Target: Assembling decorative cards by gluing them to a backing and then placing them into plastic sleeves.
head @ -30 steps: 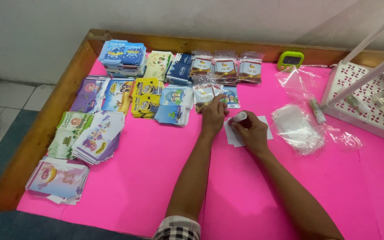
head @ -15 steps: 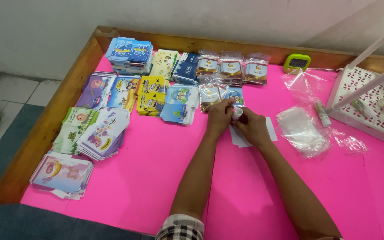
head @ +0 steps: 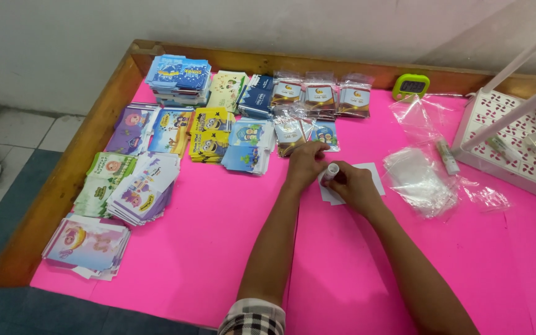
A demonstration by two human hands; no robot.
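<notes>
Item: a small white cylindrical tube, possibly a glue stick, though its kind could not be settled. It was held upright over a white card near the middle of the pink desk. The fingers of the right hand were closed around the tube; its lower part was hidden by them. The left hand was laid just beside it, fingers curled and touching the tube's upper end; whether anything more was pinched there could not be made out. The card was partly covered by the right hand.

Stock on the desk: stacks of printed picture cards were ranged to the left, among them a blue stack, a yellow stack, a purple stack, a green-and-white stack and a pink stack near the front corner. Three bagged card packs were set in a row at the back, with two more bagged packs just beyond the left hand; their designs were too small to be read.

To the right, a pile of clear plastic sleeves was laid, with a second tube beside it. A small green timer was stood by the wooden rim. A white perforated basket was cut off by the right edge, its contents blurred. Both forearms were cut off by the lower edge.
</notes>
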